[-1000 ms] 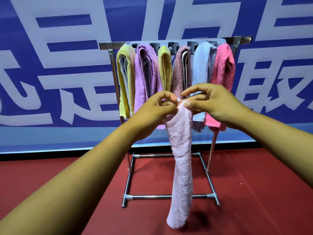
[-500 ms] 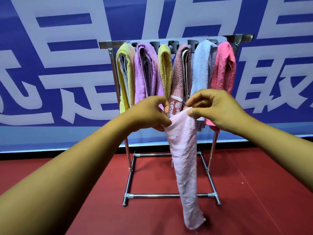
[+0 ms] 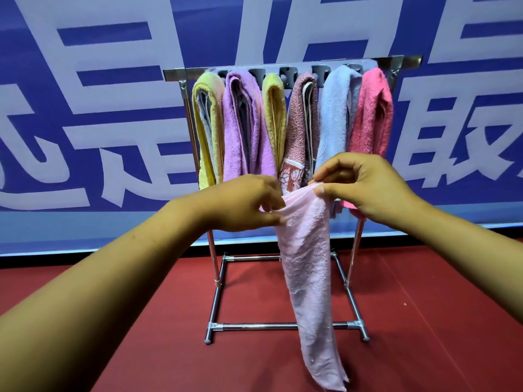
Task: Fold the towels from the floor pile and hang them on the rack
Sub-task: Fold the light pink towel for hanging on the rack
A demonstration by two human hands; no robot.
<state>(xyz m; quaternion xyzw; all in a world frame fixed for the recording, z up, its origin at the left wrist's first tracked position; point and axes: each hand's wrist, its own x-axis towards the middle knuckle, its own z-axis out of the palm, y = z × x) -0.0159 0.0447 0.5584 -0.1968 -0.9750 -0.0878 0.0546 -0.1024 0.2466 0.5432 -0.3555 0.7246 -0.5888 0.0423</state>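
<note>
Pale pink terry towel (image 3: 307,267) pinched at its top corners by both hands.
Left hand (image 3: 243,203) and right hand (image 3: 365,185) gripping; long, limp, fuzzy strip dangling before chrome tube rack (image 3: 215,278) of folded towels.

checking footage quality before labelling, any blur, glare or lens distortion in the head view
Head view: evenly lit, no hard glare; the rack top bar bows from the wide-angle lens; forearms loom large at the lower edges; the light pink towel and both hands, left hand and right hand, look sharp; faint shadow under the towel's tip.
</note>
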